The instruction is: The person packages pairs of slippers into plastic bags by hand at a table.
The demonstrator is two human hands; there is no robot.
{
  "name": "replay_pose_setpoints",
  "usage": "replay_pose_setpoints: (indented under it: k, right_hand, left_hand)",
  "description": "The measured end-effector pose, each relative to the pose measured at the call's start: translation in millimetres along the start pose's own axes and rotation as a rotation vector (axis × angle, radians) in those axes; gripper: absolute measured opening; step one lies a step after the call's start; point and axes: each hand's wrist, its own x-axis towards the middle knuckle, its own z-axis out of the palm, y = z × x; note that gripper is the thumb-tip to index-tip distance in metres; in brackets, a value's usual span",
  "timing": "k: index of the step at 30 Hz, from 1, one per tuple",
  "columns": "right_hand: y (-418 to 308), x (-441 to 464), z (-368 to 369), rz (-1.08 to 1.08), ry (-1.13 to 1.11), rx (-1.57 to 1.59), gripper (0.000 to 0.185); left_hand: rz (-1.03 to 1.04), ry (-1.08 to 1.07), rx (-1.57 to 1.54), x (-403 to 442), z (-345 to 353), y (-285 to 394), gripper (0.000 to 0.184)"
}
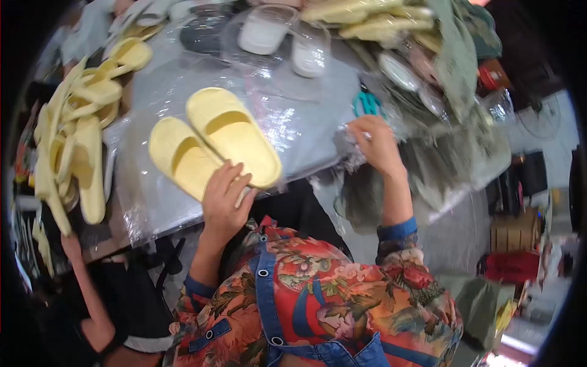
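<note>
Two yellow slippers lie side by side on the plastic-covered table (312,137), the left slipper (171,147) and the right slipper (226,125), toes pointing toward me. My left hand (227,199) rests on their near ends, fingers closed against them. Further right, my right hand (374,142) is raised at the table's edge with its fingers bent together, by some crumpled clear plastic; what it pinches is too small to make out. Teal-handled scissors (367,104) lie just beyond my right hand.
Yellow slippers (92,165) are piled at the left, where a co-worker's arm (85,287) reaches up. Clear-wrapped white slippers (263,30) lie at the back. Wrapped yellow slippers (373,24) and dark plastic bags (422,177) crowd the right.
</note>
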Motion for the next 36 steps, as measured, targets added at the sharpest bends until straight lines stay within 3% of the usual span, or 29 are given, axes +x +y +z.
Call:
replay_pose_setpoints:
  k: [2, 4, 5, 7, 8, 10, 11, 12, 16, 17, 19, 21, 25, 28, 29, 31, 32, 34, 36]
  right_hand:
    - [-2.7, 13.3, 8.4, 0.086, 0.159, 0.055, 0.014]
    - [-34.5, 29.2, 19.6, 0.290, 0.078, 0.300, 0.014]
    - [-46.3, 35.3, 35.1, 0.217, 0.046, 0.357, 0.014]
    - [-63.8, 45.5, 72.4, 0.071, -0.013, 0.460, 0.015]
    - [-70.4, 50.5, 91.8, 0.085, -0.031, 0.536, 0.016]
    - [-79.6, 54.2, 128.4, 0.129, -0.065, 0.676, 0.019]
    - [-83.5, 51.0, 142.5, -0.018, 0.003, 0.523, 0.020]
    - [-84.6, 47.2, 150.4, -0.154, 0.087, 0.367, 0.022]
    - [-89.8, 46.9, 146.7, 0.058, 0.036, 0.595, 0.023]
    - [-84.0, 46.5, 149.3, 0.043, 0.044, 0.582, 0.023]
    - [-71.3, 48.4, 158.1, 0.016, 0.069, 0.559, 0.024]
    - [-70.0, 46.9, 157.1, 0.037, 0.035, 0.570, 0.025]
    - [-79.7, 44.5, 152.9, 0.023, 0.019, 0.510, 0.022]
    - [-81.2, 45.9, 152.0, -0.040, 0.047, 0.487, 0.018]
    - [-83.8, 46.0, 149.9, -0.037, 0.045, 0.469, 0.017]
    - [-85.5, 46.3, 148.4, -0.022, 0.052, 0.440, 0.014]
    - [-88.3, 46.2, 147.2, -0.043, 0.092, 0.469, 0.014]
    - [-85.8, 46.8, 148.5, -0.059, 0.075, 0.430, 0.013]
    - [-90.4, 45.4, 144.4, -0.018, 0.070, 0.472, 0.012]
  left_hand:
    - [-0.123, 0.082, -0.076, 0.5, -12.8, -4.3, 0.023]
    - [-0.291, 0.204, -0.108, 5.5, -29.2, -8.3, 0.020]
    - [-0.397, 0.209, 0.048, 10.9, -35.9, -13.2, 0.019]
    - [-0.720, -0.030, 0.131, 37.2, -56.3, -8.0, 0.032]
    - [-0.627, -0.009, 0.289, 34.7, -42.2, -32.1, 0.044]
    - [-0.665, -0.104, 0.390, 53.4, -36.7, -34.6, 0.062]
    - [-0.645, -0.032, 0.353, 60.7, -36.8, -29.6, 0.064]
    - [-0.677, -0.035, 0.403, 68.2, -27.8, -27.8, 0.059]
    - [-0.677, 0.069, 0.413, 73.2, -3.7, -52.3, 0.043]
    - [-0.672, 0.108, 0.405, 73.5, -3.8, -52.3, 0.032]
    - [-0.591, 0.197, 0.360, 74.4, -18.2, -51.3, 0.030]
    - [-0.570, 0.317, 0.298, 81.7, -56.7, -36.9, 0.026]
    - [-0.359, 0.705, 0.541, 102.2, -180.9, -25.9, 0.008]
    - [-0.513, 0.851, 0.794, 120.5, -275.4, -54.7, 0.018]
    - [-0.519, 0.833, 0.977, 125.2, -305.4, -73.3, 0.020]
    - [-0.588, 0.753, 1.014, 122.1, -353.7, -138.4, 0.031]
    - [-0.752, 0.586, 1.092, 118.7, -370.9, -165.1, 0.037]
    - [-0.720, 0.304, 1.028, 72.0, -399.2, -216.1, 0.042]
    - [-0.662, 0.183, 1.079, 48.7, -398.2, -275.8, 0.044]
